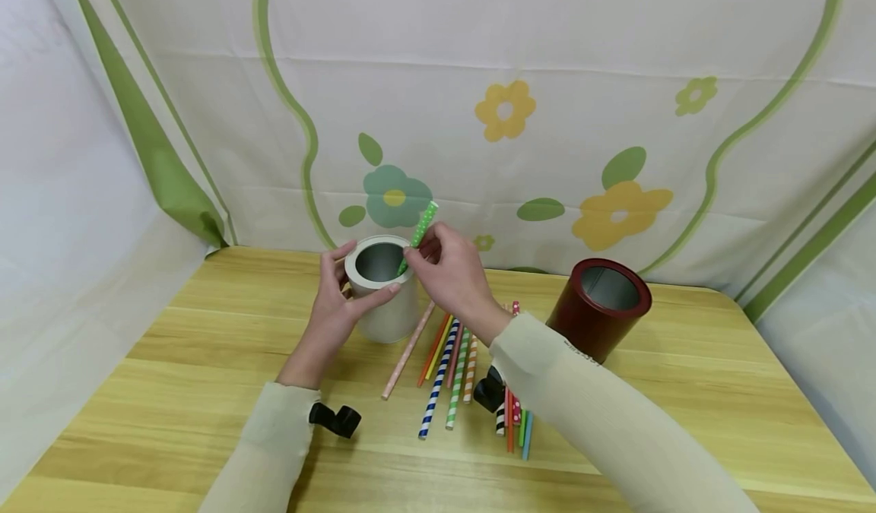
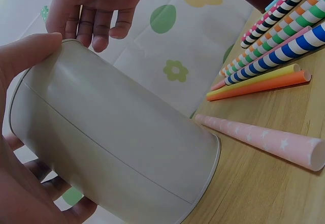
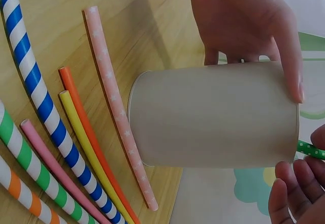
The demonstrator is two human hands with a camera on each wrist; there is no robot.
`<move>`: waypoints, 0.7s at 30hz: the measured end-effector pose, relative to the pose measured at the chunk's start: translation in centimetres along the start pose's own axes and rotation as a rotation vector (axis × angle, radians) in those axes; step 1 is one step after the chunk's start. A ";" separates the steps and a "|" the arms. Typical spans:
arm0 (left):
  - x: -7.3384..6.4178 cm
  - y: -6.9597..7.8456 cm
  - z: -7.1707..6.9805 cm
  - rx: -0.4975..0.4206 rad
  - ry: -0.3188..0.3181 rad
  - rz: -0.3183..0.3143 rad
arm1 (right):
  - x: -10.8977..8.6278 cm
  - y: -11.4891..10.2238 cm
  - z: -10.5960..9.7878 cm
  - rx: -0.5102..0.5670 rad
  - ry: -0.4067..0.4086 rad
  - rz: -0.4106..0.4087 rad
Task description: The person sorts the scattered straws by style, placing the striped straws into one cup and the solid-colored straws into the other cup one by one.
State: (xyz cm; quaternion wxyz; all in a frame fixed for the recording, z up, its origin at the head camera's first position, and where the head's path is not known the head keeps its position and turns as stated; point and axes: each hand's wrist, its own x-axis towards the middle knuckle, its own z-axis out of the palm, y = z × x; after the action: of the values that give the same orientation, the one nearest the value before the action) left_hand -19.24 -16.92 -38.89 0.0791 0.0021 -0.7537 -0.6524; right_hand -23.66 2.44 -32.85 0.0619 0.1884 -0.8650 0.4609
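A white can (image 1: 388, 317) stands upright on the wooden table, its top open. My left hand (image 1: 333, 311) grips it from the left, thumb along the near side of the rim and fingers behind. In the right wrist view that thumb lies over the can's (image 3: 218, 115) edge. My right hand (image 1: 455, 270) pinches a green paper straw (image 1: 423, 224) with white dots at the can's right rim. The straw's lower end is inside the opening, and its upper end leans up to the right. In the left wrist view the right hand (image 2: 104, 10) is just beyond the rim.
Several paper straws lie right of the can, among them a pink starred straw (image 1: 408, 352), a blue-striped straw (image 1: 438, 382) and a green-striped straw (image 1: 458, 384). More straws lie partly under my right sleeve (image 1: 568, 376). A dark red can (image 1: 582, 319) stands farther right. A flowered curtain (image 1: 438, 118) hangs behind the table.
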 end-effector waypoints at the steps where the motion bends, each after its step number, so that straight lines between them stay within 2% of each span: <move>1: 0.0 0.0 0.0 0.000 0.000 0.000 | 0.0 0.0 0.0 0.000 0.001 0.003; 10: -0.1 0.1 0.0 0.006 -0.005 0.002 | -0.2 0.4 0.0 -0.006 -0.003 0.011; 14: -0.1 0.1 0.0 0.002 -0.007 0.005 | -0.4 0.7 0.1 0.018 -0.006 -0.003; 21: -0.1 0.1 0.0 0.005 -0.007 0.008 | -0.9 1.0 0.0 0.078 -0.006 0.029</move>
State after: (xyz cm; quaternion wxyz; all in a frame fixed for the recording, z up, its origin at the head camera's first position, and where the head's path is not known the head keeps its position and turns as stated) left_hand -19.11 -16.91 -38.82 0.0794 -0.0030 -0.7557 -0.6500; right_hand -23.24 3.18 -33.85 0.0452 0.1796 -0.8493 0.4944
